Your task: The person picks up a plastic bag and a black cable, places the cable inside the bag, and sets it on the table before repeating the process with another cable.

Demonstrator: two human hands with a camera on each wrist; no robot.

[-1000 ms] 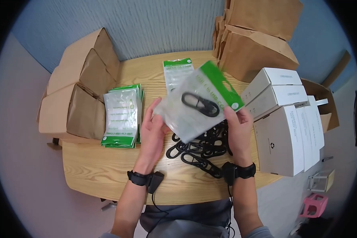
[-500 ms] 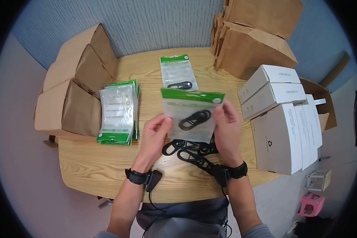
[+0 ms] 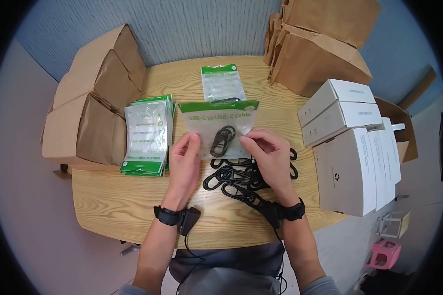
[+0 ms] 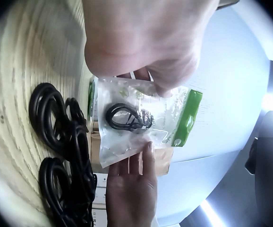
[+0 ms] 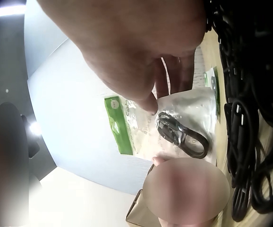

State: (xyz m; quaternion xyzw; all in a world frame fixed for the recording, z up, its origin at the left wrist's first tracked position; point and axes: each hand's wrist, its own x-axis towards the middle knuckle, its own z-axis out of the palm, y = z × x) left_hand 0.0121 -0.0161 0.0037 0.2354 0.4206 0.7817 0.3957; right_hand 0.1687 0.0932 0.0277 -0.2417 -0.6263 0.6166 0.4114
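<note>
A clear bag with a green header (image 3: 218,106) is held upright between both hands, a coiled black cable (image 3: 223,141) inside it. The left hand (image 3: 183,162) pinches its left edge, thumb in front and fingers behind. On the opposite edge the right hand (image 3: 270,157) pinches it the same way. Below the bag lies a heap of black coiled cables (image 3: 241,192), partly under the right hand. Another green-topped bag (image 3: 222,84) lies flat behind the held one, its lower part hidden. The left wrist view shows the held bag (image 4: 127,142) with its cable (image 4: 122,117).
A stack of green-and-clear bags (image 3: 146,132) lies left of the hands, beside brown cardboard boxes (image 3: 66,129). White boxes (image 3: 344,172) stand at the right edge of the wooden table (image 3: 118,206). Brown paper bags (image 3: 320,59) stand at the back right.
The held bag has turned from a slant to nearly level at its header and moved left and down. Both hands have moved with it, their grip points lower on its sides.
</note>
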